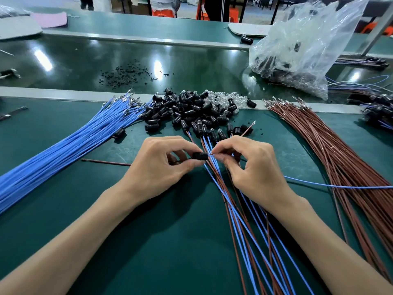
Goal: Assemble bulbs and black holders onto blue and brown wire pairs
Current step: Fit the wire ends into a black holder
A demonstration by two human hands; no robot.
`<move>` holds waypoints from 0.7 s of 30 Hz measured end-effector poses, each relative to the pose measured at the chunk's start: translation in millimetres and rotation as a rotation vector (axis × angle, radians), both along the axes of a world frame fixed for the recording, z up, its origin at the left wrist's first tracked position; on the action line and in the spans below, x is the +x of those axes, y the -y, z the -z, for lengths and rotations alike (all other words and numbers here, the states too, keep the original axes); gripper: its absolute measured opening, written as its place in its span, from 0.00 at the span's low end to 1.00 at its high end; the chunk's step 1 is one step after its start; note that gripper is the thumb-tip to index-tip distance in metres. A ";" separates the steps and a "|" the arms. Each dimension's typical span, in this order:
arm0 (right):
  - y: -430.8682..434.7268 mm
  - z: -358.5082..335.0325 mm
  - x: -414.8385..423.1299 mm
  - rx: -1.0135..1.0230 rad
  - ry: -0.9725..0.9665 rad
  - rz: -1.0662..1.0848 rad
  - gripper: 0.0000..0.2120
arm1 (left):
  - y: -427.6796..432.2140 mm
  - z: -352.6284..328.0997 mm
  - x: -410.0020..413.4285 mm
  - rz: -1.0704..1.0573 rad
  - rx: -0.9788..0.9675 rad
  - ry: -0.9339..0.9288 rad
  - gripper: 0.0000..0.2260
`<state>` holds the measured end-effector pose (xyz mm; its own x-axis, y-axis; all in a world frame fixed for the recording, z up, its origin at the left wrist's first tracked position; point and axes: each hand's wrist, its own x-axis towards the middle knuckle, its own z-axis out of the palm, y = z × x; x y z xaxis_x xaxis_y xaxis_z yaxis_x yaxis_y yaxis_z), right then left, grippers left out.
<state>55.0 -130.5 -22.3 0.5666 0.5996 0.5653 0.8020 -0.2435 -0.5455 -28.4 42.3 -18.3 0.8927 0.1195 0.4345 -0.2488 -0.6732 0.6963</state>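
Fingers of the left hand (161, 165) pinch a small black plastic holder (200, 156) just above the green bench (63, 209). Fingers of the right hand (248, 167) pinch a thin blue wire (210, 154), tip at the holder's mouth. Best to steady the holder and feed the tip straight in.

No readable text or labels.
Faint pink marks on the pale board (246, 28) beside the plastic bag (302, 43) may be writing, too blurred to read.
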 end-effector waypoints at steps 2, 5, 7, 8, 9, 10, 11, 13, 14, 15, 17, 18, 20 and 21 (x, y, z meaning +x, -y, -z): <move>-0.5 -0.1 0.0 0.003 0.007 0.006 0.07 | -0.3 0.1 0.0 0.006 0.015 -0.003 0.06; -1.4 -0.5 0.0 0.010 0.003 0.009 0.07 | -0.4 1.0 0.3 0.006 0.041 0.001 0.06; -1.7 0.4 -0.7 0.010 -0.012 -0.003 0.06 | -0.6 1.6 0.6 0.005 0.026 0.005 0.07; -1.7 0.9 -1.0 0.008 -0.019 -0.011 0.06 | -0.8 1.9 0.9 0.006 0.010 0.006 0.07; -1.5 1.4 -1.3 0.003 -0.020 -0.017 0.06 | -0.9 2.2 0.9 0.005 -0.003 0.008 0.08; -1.5 1.7 -1.5 -0.001 -0.012 -0.019 0.06 | -0.9 2.6 0.9 0.007 -0.012 0.010 0.08; -1.5 2.0 -1.6 -0.004 0.002 -0.017 0.06 | -0.9 3.1 1.0 0.010 -0.025 0.010 0.08; -1.7 1.8 -1.3 -0.005 0.032 -0.008 0.07 | -1.1 3.5 0.8 0.023 -0.079 0.003 0.07; -2.1 1.7 -1.2 -0.005 0.043 -0.005 0.07 | -1.0 3.2 0.6 0.029 -0.117 -0.002 0.07; -2.2 1.6 -1.5 -0.005 0.050 -0.002 0.07 | -0.9 2.7 0.3 0.031 -0.151 -0.007 0.08; -2.8 2.0 -1.7 -0.006 0.049 -0.001 0.07 | -1.2 2.1 0.8 0.027 -0.186 -0.019 0.07; -2.8 2.2 -1.7 -0.008 0.044 -0.004 0.07 | -1.2 2.0 0.9 0.026 -0.191 -0.025 0.06; -2.3 2.6 -1.1 -0.009 0.030 -0.009 0.08 | -1.6 2.1 1.0 0.023 -0.201 -0.037 0.07; -1.6 2.5 -0.6 -0.010 0.022 -0.011 0.08 | -1.8 2.3 1.2 0.024 -0.205 -0.037 0.08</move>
